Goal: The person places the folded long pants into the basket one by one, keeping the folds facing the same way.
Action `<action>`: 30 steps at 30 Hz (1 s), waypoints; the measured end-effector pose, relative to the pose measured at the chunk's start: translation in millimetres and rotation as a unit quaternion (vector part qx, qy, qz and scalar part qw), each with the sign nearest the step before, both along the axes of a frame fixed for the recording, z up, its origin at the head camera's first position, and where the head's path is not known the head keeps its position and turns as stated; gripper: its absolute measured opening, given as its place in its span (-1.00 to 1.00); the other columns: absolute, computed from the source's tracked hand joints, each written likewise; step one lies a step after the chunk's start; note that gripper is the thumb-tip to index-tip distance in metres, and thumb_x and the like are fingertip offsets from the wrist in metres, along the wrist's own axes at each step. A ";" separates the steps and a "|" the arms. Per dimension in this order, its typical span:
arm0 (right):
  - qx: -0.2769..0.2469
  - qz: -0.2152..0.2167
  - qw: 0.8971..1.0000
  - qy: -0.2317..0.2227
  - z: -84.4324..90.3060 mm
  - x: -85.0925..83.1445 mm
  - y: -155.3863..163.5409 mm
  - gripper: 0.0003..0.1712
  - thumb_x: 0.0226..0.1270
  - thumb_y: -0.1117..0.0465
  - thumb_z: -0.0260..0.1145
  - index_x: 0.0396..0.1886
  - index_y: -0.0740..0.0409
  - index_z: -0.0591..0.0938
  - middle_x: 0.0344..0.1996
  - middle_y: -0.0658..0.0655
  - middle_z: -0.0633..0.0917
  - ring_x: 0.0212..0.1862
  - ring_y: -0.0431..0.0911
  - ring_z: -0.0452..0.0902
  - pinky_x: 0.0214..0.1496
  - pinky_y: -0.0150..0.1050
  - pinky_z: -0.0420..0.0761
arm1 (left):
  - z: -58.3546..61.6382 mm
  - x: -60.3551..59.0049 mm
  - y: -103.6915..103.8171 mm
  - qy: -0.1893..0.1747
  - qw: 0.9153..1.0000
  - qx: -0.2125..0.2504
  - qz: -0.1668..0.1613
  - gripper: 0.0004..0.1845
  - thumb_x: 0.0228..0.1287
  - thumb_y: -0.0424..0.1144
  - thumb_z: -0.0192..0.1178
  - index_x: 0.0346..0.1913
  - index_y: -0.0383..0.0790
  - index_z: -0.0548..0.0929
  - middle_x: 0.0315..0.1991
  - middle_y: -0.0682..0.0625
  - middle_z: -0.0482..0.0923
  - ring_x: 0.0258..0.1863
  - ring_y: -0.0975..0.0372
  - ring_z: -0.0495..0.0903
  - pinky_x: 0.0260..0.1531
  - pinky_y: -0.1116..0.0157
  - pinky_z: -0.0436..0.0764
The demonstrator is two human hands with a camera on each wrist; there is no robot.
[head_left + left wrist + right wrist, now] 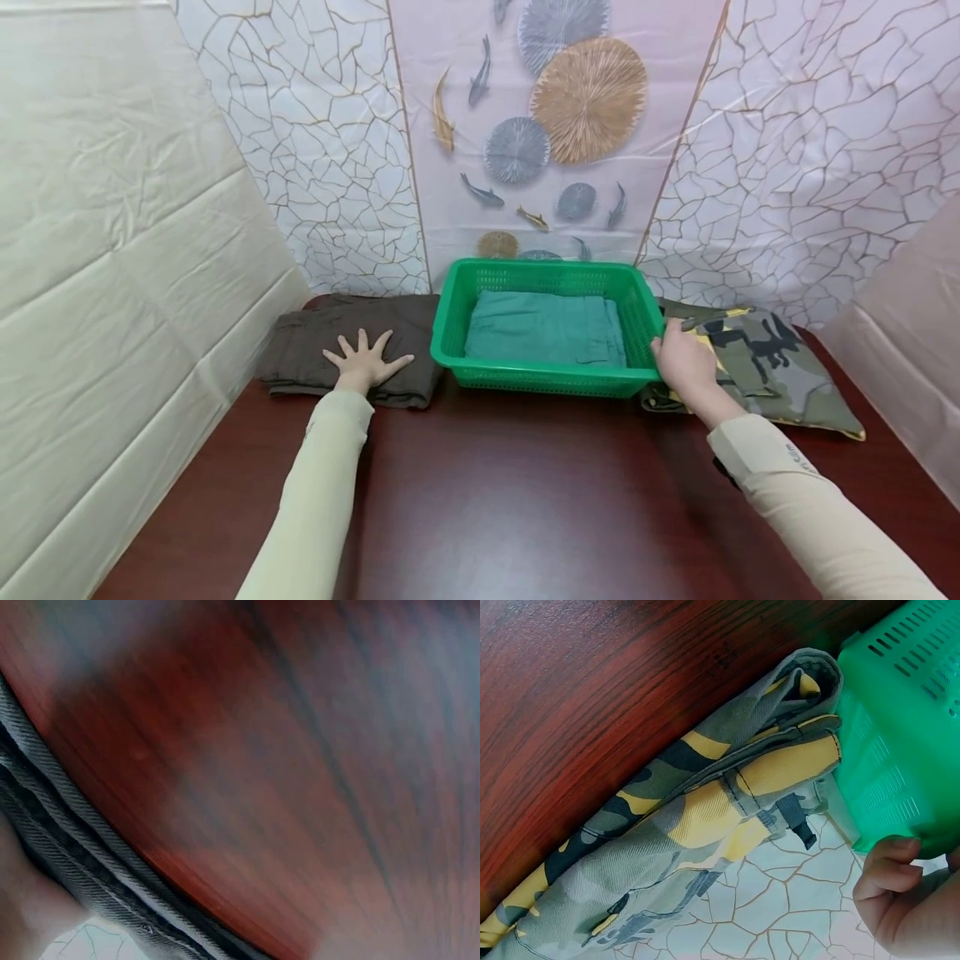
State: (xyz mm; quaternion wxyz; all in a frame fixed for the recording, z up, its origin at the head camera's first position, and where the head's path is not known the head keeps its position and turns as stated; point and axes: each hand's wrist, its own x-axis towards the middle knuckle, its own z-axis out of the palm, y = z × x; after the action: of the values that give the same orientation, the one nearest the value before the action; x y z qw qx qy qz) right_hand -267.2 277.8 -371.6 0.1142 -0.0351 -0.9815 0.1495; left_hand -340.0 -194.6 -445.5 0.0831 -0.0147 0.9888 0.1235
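The green perforated plastic basket (546,329) stands on the dark reddish wooden table (525,500), against the patterned backdrop (555,125), and serves as the landmark here. Inside it lies a folded teal cloth (546,329), flat on the bottom. To the basket's left, just beside its wall, sits a folded dark brown garment (352,346); the left hand (365,362) rests flat on it with fingers spread and straight, pressing rather than grasping, apparently to keep the stack still. At the basket's right rim the right hand (686,360) curls its fingers over the edge and grips it, as if steadying or shifting the basket. Under and beyond that hand, touching the basket's right side, lies a folded camouflage garment of green, yellow and black fabric (757,358).

The head view alone shows the whole layout and both hands. The right wrist view adds what it cannot: the camouflage garment's folded edge (727,802) pressed against the basket's corner (900,727), and fingers (889,874) bent round the rim. The left wrist view is blurred, showing only table grain (300,765) and the stacked hems of the brown garment (67,847); the hand itself is not clear there.
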 end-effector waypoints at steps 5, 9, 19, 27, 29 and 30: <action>0.011 0.001 1.000 -0.012 3.7 -0.6 1.9 -0.46 0.47 0.19 -0.07 0.22 0.57 0.25 -0.71 0.28 0.48 -0.66 0.11 0.42 -0.72 -0.14 0.31 | -2.2 -1.5 2.6 0.005 1.000 -0.005 0.001 -0.11 0.22 0.45 -0.20 0.51 0.13 -0.11 0.50 -0.31 -0.36 0.38 -0.40 -0.46 0.16 -0.47 -0.40; 0.011 0.007 1.000 -0.020 2.8 0.2 1.8 -0.45 0.48 0.18 -0.09 0.23 0.58 0.23 -0.70 0.28 0.48 -0.66 0.11 0.43 -0.72 -0.14 0.31 | -6.6 -0.6 0.4 0.005 1.000 -0.011 0.001 -0.10 0.21 0.47 -0.21 0.51 0.15 -0.12 0.50 -0.30 -0.36 0.38 -0.40 -0.47 0.16 -0.47 -0.40; 0.018 0.008 1.000 -0.018 2.8 -0.8 1.5 -0.44 0.48 0.19 -0.08 0.25 0.59 0.22 -0.64 0.37 0.52 -0.63 0.16 0.46 -0.72 -0.09 0.35 | -6.4 9.0 -6.7 -0.005 1.000 -0.013 -0.020 -0.11 0.21 0.47 -0.22 0.51 0.16 -0.12 0.50 -0.30 -0.36 0.39 -0.38 -0.47 0.17 -0.46 -0.42; 0.017 0.006 1.000 -0.016 1.7 -2.0 0.4 -0.46 0.48 0.19 -0.10 0.23 0.57 0.25 -0.56 0.45 0.55 -0.58 0.22 0.49 -0.70 -0.05 0.38 | -5.9 23.4 -22.2 0.006 0.998 -0.018 -0.061 -0.12 0.23 0.44 -0.18 0.51 0.13 -0.09 0.50 -0.31 -0.33 0.39 -0.37 -0.46 0.15 -0.47 -0.43; 0.016 0.006 1.000 -0.016 1.3 -1.8 0.5 -0.46 0.48 0.19 -0.10 0.24 0.57 0.24 -0.56 0.45 0.55 -0.59 0.22 0.49 -0.70 -0.06 0.38 | -6.8 26.1 -26.6 0.013 0.997 -0.021 -0.075 -0.10 0.20 0.47 -0.19 0.51 0.14 -0.08 0.50 -0.30 -0.31 0.40 -0.37 -0.44 0.16 -0.46 -0.43; 0.015 0.006 1.000 -0.017 1.2 -1.6 0.5 -0.46 0.49 0.19 -0.10 0.24 0.57 0.24 -0.56 0.45 0.55 -0.59 0.22 0.49 -0.70 -0.06 0.37 | -7.0 27.5 -28.9 0.017 0.996 -0.021 -0.082 -0.10 0.20 0.48 -0.19 0.51 0.14 -0.07 0.50 -0.31 -0.30 0.40 -0.38 -0.43 0.16 -0.47 -0.42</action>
State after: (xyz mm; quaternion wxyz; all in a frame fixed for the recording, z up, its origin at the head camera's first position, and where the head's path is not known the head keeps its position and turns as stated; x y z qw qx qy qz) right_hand -268.8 278.3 -370.4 0.0971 -0.0298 -0.9857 0.1347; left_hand -312.5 -223.4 -452.4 0.0762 0.0669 0.9902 0.0958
